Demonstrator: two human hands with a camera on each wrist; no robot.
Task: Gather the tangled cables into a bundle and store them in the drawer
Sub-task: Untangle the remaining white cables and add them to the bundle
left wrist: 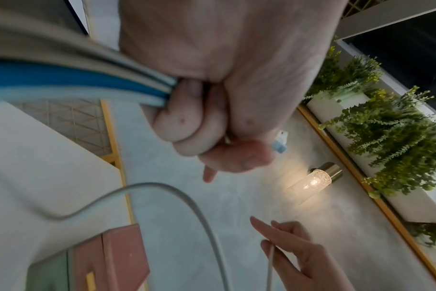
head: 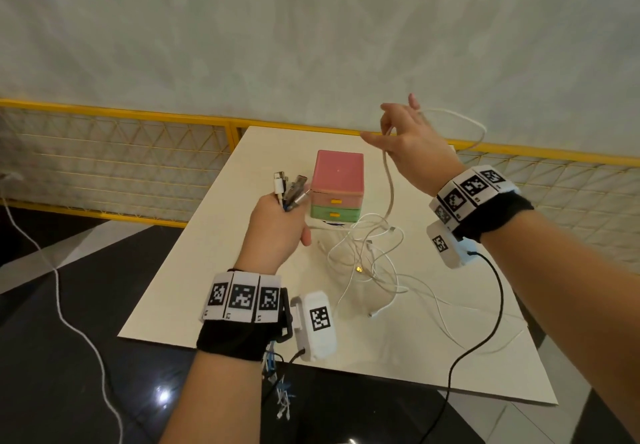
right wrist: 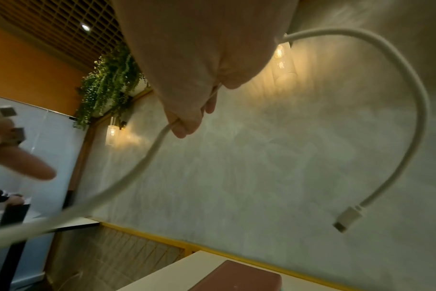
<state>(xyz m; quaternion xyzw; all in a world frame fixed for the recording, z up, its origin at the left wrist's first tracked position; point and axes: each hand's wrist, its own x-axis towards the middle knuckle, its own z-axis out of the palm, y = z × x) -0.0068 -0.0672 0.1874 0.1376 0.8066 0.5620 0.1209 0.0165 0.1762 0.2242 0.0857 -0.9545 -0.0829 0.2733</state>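
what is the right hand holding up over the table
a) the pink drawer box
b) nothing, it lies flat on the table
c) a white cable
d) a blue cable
c: the right hand pinches a white cable in the air, its plug end dangling free, while the drawer box stands shut on the table.

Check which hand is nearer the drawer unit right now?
Left. The left hand, gripping a bunch of cable ends, sits right beside the drawer unit. The right hand is raised above and behind it, holding a white cable.
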